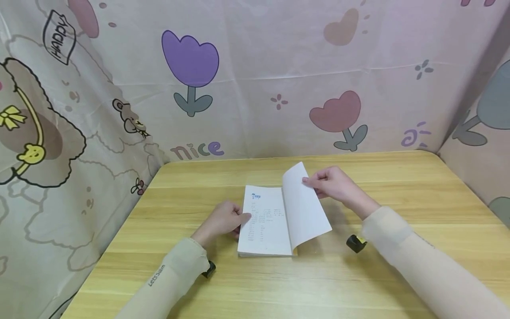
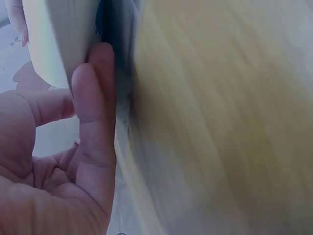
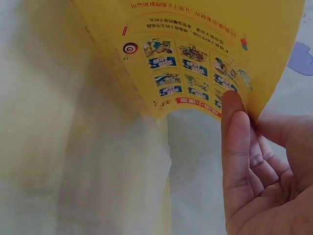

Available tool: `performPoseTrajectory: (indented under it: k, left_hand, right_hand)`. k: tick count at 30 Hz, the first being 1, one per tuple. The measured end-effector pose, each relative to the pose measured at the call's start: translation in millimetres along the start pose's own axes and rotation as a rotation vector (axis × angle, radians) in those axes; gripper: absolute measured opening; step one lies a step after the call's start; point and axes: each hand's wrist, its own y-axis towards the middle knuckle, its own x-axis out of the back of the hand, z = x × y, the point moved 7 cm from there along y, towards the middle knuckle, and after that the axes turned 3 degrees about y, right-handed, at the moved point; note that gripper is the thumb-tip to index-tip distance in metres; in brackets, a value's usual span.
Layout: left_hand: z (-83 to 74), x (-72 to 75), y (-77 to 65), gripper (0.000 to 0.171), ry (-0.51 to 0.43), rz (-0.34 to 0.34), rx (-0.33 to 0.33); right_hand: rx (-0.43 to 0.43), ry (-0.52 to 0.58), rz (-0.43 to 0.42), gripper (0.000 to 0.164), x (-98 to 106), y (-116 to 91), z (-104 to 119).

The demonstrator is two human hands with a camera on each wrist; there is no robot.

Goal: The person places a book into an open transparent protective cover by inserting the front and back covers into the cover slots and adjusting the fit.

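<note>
A book (image 1: 264, 221) lies on the table, with a white page of small print and a blue mark near its top facing up. My left hand (image 1: 223, 221) grips its left edge, thumb on the page; in the left wrist view, the fingers (image 2: 95, 127) of that hand lie against the book's other side. My right hand (image 1: 334, 184) pinches the outer edge of the raised cover (image 1: 304, 208), whose white inner side shows in the head view. From the right wrist, the cover's outer side (image 3: 195, 29) is yellow, with printed text and small pictures.
The wood-grain table (image 1: 279, 288) extends around the book. Behind it hangs a cloth (image 1: 255, 115) printed with flowers, and another cloth (image 1: 99, 186) hangs at the left. Small black devices (image 1: 356, 243) sit at both wrists.
</note>
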Motion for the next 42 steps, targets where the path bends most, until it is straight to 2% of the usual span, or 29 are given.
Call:
performPoseTrajectory:
  k: [6, 9, 12, 15, 21, 24, 25, 27, 30, 32, 34, 37, 42]
  left_hand:
    - [3.6, 0.8, -2.1, 0.024, 0.022, 0.008, 0.016]
    - [0.7, 3.1, -2.5, 0.024, 0.11, -0.022, 0.0]
    - [-14.5, 6.9, -4.3, 0.024, 0.277, -0.121, -0.065]
    - [-38.5, 7.1, -6.7, 0.025, 0.431, -0.25, -0.157]
    - [-80.1, 4.6, -20.4, 0.04, 0.602, -0.501, -0.302]
    - [-94.5, 1.0, -25.6, 0.048, 0.665, -0.55, -0.36]
    - [-97.8, -1.8, -26.0, 0.051, 0.663, -0.536, -0.379]
    - [-101.6, -9.0, -24.0, 0.057, 0.611, -0.464, -0.411]
    - [-101.4, -22.7, -16.7, 0.069, 0.454, -0.299, -0.433]
    - [-98.3, -30.7, -10.7, 0.076, 0.359, -0.197, -0.424]
    - [-95.3, -37.4, -5.1, 0.079, 0.316, -0.127, -0.425]
    - [-90.6, -44.9, 1.8, 0.079, 0.304, -0.058, -0.423]
    - [-84.4, -52.8, 9.6, 0.08, 0.312, 0.005, -0.421]
  right_hand:
    - [0.012, 0.013, 0.005, 0.035, -1.2, -0.9, 0.7]
    - [0.013, 0.0, 0.0, 0.035, -0.9, -1.0, 1.6]
    - [0.014, 0.0, 0.006, 0.036, -2.1, -0.4, 2.4]
    - [0.011, -0.002, 0.007, 0.035, -3.9, 0.5, 2.1]
    - [0.032, -0.052, 0.005, 0.033, -9.5, 2.9, 4.5]
    - [0.044, -0.07, 0.004, 0.032, -12.0, 4.1, 6.6]
    - [0.044, -0.073, 0.002, 0.032, -12.3, 4.5, 6.6]
    - [0.045, -0.078, -0.001, 0.032, -13.1, 5.5, 6.9]
    - [0.043, -0.097, -0.008, 0.032, -13.8, 6.6, 5.9]
    - [0.044, -0.118, -0.006, 0.032, -15.9, 7.8, 4.5]
    - [0.043, -0.142, 0.0, 0.032, -19.0, 9.3, 2.4]
    - [0.044, -0.187, 0.01, 0.03, -23.8, 11.2, -0.6]
    - [0.044, -0.269, 0.006, 0.026, -26.8, 11.4, -4.2]
